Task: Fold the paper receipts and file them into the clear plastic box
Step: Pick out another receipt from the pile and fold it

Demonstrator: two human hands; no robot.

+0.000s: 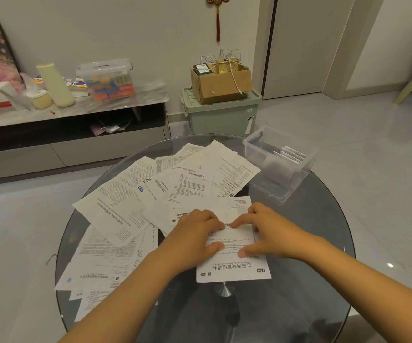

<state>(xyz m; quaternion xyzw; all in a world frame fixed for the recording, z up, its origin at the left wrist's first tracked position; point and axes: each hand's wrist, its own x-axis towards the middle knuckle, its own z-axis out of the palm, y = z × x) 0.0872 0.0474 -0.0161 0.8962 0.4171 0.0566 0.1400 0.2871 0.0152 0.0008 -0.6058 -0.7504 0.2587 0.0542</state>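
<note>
A white printed paper sheet (234, 268) lies near the front of the round glass table (323, 280). Its far edge is folded over toward me. My left hand (195, 236) and my right hand (266, 231) both pinch this fold between thumb and fingers, index fingertips almost meeting at the middle. Several more unfolded receipts (150, 194) are spread over the far and left parts of the table. The clear plastic box (278, 164) stands at the table's far right, apart from my hands. A few folded papers stand inside it at its right end.
A pale green storage bin (222, 115) with a cardboard box (221, 81) on top stands on the floor behind the table. A low cabinet (71, 134) along the left wall carries a lidded plastic tub, a cream cylinder and other clutter. Grey tile floor surrounds the table.
</note>
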